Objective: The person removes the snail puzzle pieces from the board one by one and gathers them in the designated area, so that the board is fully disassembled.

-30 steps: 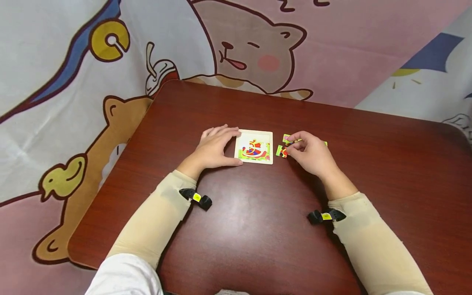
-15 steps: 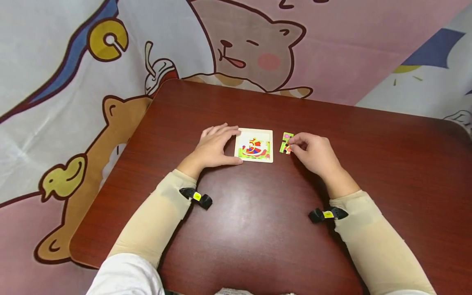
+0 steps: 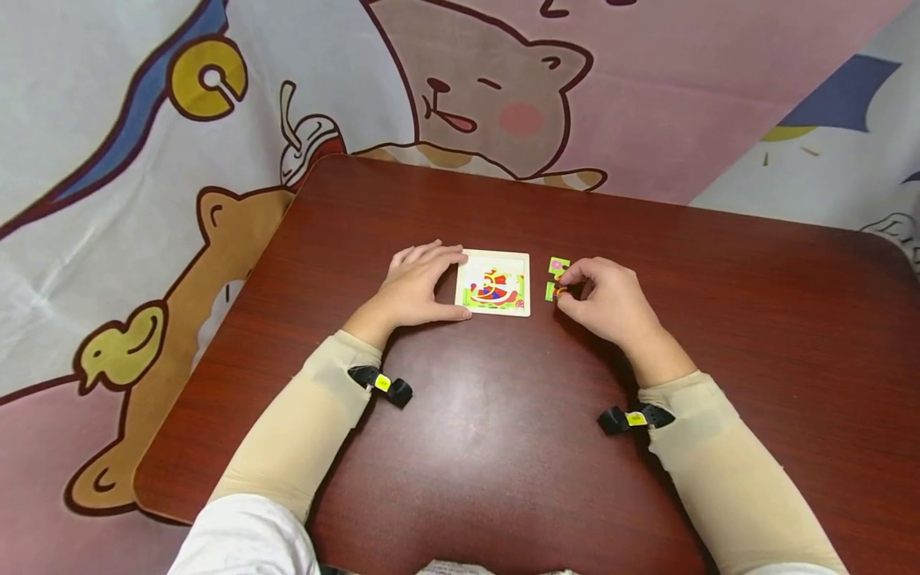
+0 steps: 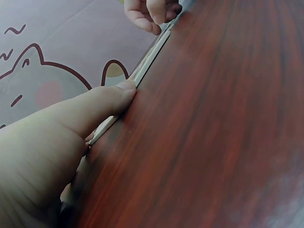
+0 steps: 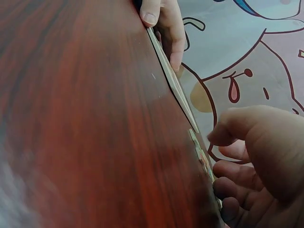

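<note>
My left hand (image 3: 417, 286) spans the left side of a small square wooden puzzle board (image 3: 523, 307). Its thumb lies along the near edge and a forefinger at the far corner, holding the board between them. A colourful snail picture fills the lower part of the board; the upper part is bare. To the right of the board, my right hand (image 3: 609, 297) pinches a green and red puzzle piece (image 3: 550, 291) at its right end, low over the table. Another green puzzle piece (image 3: 557, 263) with a pink flower lies just beyond it. My right fingers partly hide both pieces.
The dark red wooden table (image 3: 460, 447) runs under both forearms. A cartoon-printed cloth (image 3: 647, 104) hangs behind the table and along its left side. Each wrist wears a black strap, such as the right strap (image 3: 636, 419).
My right hand brings the lower piece against the flower piece, then a small gap shows between them again. The green bit right of this hand is no longer visible. My left hand stays still.
</note>
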`<state>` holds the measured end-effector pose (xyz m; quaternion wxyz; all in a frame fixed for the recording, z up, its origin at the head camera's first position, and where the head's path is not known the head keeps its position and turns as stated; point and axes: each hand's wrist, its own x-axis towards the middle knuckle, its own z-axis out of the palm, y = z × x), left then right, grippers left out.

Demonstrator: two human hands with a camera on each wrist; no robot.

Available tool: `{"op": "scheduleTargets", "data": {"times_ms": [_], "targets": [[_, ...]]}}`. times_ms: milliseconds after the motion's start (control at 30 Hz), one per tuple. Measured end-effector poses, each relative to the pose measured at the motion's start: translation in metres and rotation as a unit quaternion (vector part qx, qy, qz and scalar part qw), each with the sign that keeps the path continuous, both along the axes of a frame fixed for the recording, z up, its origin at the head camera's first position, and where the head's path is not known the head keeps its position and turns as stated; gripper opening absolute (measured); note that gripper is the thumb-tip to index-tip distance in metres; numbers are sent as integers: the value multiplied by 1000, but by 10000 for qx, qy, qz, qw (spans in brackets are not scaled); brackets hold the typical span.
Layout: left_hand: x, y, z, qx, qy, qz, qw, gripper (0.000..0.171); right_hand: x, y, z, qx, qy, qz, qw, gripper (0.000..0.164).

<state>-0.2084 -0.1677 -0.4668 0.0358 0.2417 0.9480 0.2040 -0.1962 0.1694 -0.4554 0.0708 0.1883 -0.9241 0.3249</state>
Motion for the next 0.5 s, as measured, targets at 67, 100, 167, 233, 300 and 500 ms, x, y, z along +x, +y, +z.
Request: {"op": "scheduleTargets", "data": {"times_ms": [67, 100, 167, 233, 300, 500], "targets": [[0, -1, 0, -6, 8, 17, 10000, 96, 0, -2, 0, 50, -1, 87, 9999, 16], [0, -2, 1, 2, 6, 24, 10000, 96, -1, -3, -1, 77, -2, 114, 9999, 16], [0, -3, 0, 2, 9, 24, 10000, 96, -1, -6, -2, 110, 32, 140, 9998, 16], [0, -2, 0, 3, 15, 18, 10000, 96, -1, -9, -3, 72, 107, 135, 9998, 14], [1, -2, 0, 8, 14, 14, 10000, 96, -1, -14, -4, -32, 188, 139, 9997, 14], [0, 1, -1, -59, 23, 41, 10000, 95, -4, -41, -7, 112, 314, 512, 9981, 22]]}}
